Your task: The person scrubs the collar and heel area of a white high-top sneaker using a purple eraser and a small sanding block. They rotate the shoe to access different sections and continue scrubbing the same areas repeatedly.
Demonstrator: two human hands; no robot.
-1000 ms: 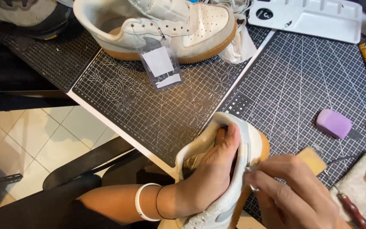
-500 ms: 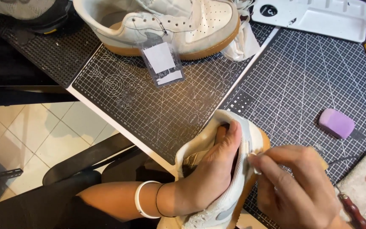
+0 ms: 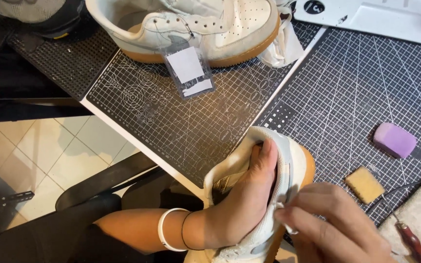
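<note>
At the cutting mat's near edge, the left hand (image 3: pixel 249 195) is tucked inside the white sneaker (image 3: pixel 288 170), gripping its heel; the right hand (image 3: pixel 332 226) pinches the sneaker's back seam; a purple eraser (image 3: pixel 394 140) and tan sponge block (image 3: pixel 364 184) lie just beside it, toward the mat's right edge.

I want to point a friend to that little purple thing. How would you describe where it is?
Start at the dark gridded cutting mat on the right. Near its right edge, above the tan sponge block and up from the right hand, lies the purple block. It is the only purple thing there, rounded and soap-like.
</note>
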